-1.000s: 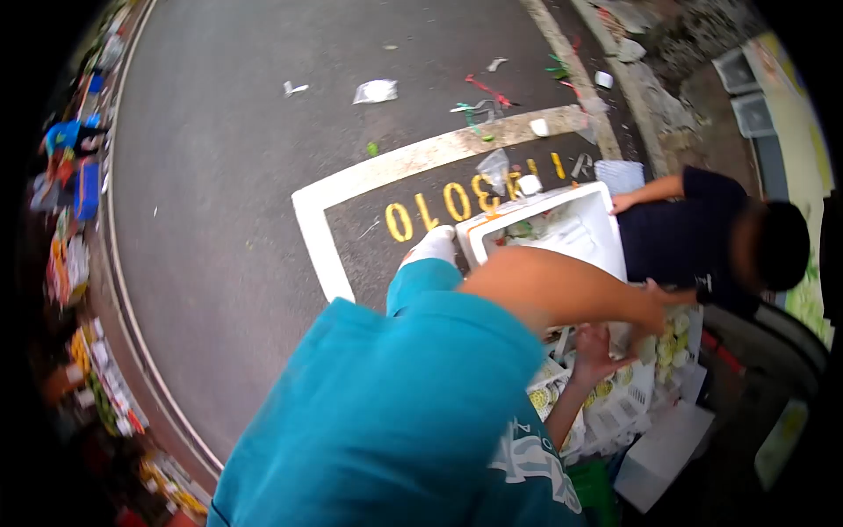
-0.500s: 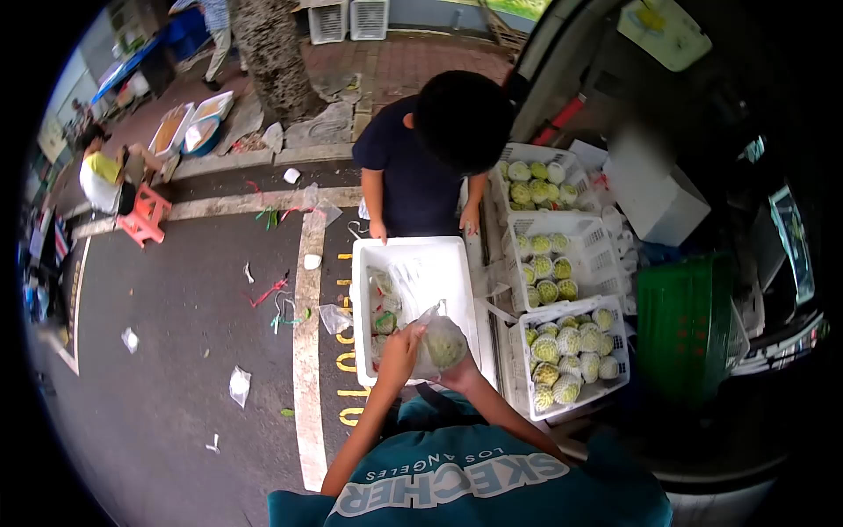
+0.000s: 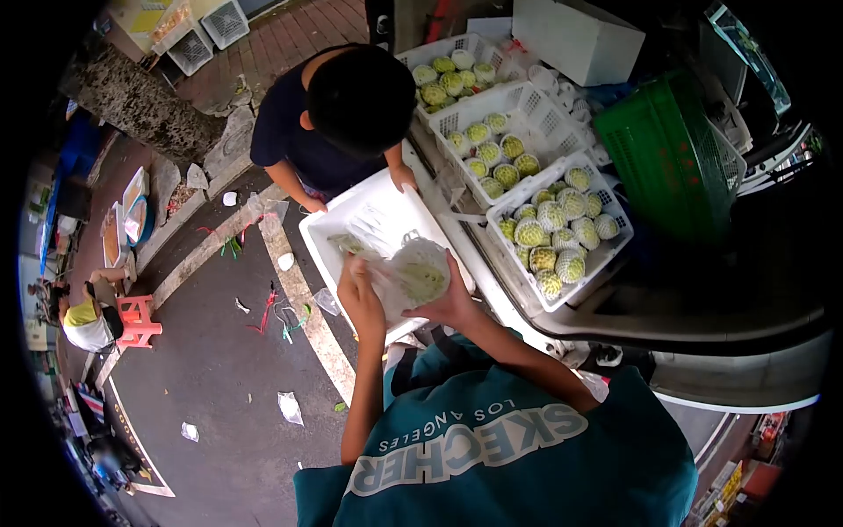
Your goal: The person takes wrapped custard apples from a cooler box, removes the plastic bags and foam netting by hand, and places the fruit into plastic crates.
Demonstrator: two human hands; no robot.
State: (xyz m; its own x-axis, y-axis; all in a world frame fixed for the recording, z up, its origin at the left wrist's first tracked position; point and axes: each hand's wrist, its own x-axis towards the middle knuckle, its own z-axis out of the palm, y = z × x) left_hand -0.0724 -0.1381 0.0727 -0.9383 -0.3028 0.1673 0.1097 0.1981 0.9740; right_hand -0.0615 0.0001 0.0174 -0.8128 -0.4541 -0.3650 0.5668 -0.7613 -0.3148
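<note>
Between my hands, over a white foam box (image 3: 313, 230), is a green custard apple (image 3: 423, 279) in a white foam net and clear plastic bag. My right hand (image 3: 448, 299) cups the fruit from the right, thumb beneath and fingers around its side. On the other side, my left hand (image 3: 360, 297) is closed on the bunched clear bag (image 3: 379, 274). Bagged fruit (image 3: 349, 242) shows partly at the box's left; the rest is hidden behind my hands. Facing me, a person in a dark shirt (image 3: 294, 132) has both hands at the box's far rim.
White crates (image 3: 606, 250) of netted custard apples (image 3: 571, 204) line the vehicle's edge at right. Beyond them stand a green crate (image 3: 654, 149) and a white box (image 3: 575, 44). Litter lies on the asphalt (image 3: 228, 351). Left, someone sits near a red stool (image 3: 138, 321).
The view has rotated, so the crates and foam box appear tilted. My right hand has come around the fruit's right side, with more of its foam net showing. My left hand still grips the bag.
</note>
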